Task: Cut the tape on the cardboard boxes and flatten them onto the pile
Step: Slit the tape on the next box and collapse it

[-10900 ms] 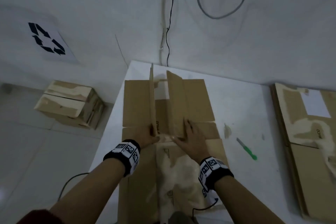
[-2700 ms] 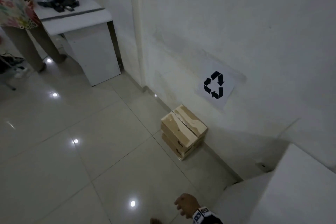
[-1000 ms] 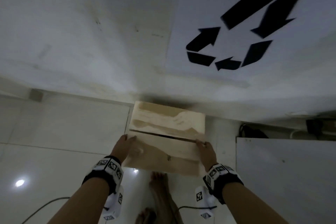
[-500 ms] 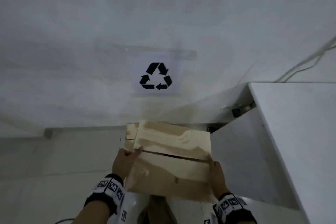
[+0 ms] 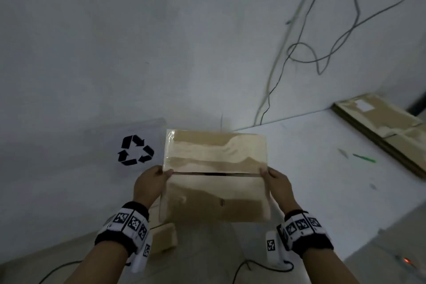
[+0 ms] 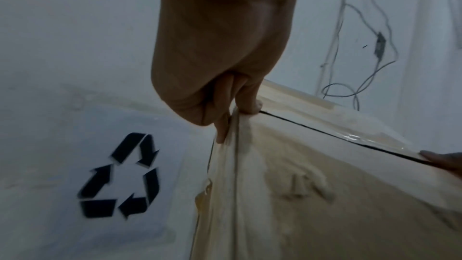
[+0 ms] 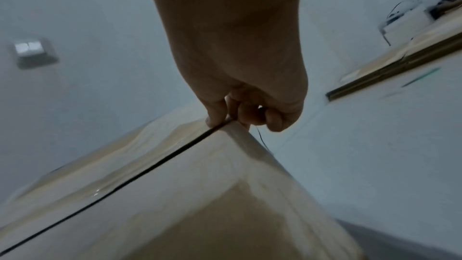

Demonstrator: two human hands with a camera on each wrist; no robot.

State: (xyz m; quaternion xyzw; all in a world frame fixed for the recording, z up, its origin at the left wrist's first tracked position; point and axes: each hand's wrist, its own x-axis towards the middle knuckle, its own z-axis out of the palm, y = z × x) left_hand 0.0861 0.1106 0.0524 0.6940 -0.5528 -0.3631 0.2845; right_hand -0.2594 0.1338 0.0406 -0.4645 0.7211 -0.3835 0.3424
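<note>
1. The wall [image 5: 161,53] fills most of the head view; half a second ago the recycling sign [image 5: 135,150] sat above the box, and now it lies to the box's left; loose cables [image 5: 322,53] hang at the upper right.
2. The white worktop [image 5: 322,180] has come further into view on the right; a second ago only its side panel showed.
3. The pile of flattened cardboard [image 5: 380,129] lies at the worktop's far right edge — out of sight half a second ago.
4. The cardboard box [image 5: 215,177] is held in the air between wall and worktop, higher than a second ago, when it was near the floor; a dark slit runs across its glossy taped top.
5. A second box [image 5: 164,238] sits on the floor below, partly hidden.
6. The left hand [image 5: 149,185] grips the box's left edge, thumb on top at the slit, fingers [image 6: 222,126] curled down the side.
7. The right hand [image 5: 277,185] grips the right edge the same way — fingers [image 7: 250,114] curled over the corner.
8. A green-handled cutter [image 5: 364,158] lies on the worktop near the pile, apart from both hands.
</note>
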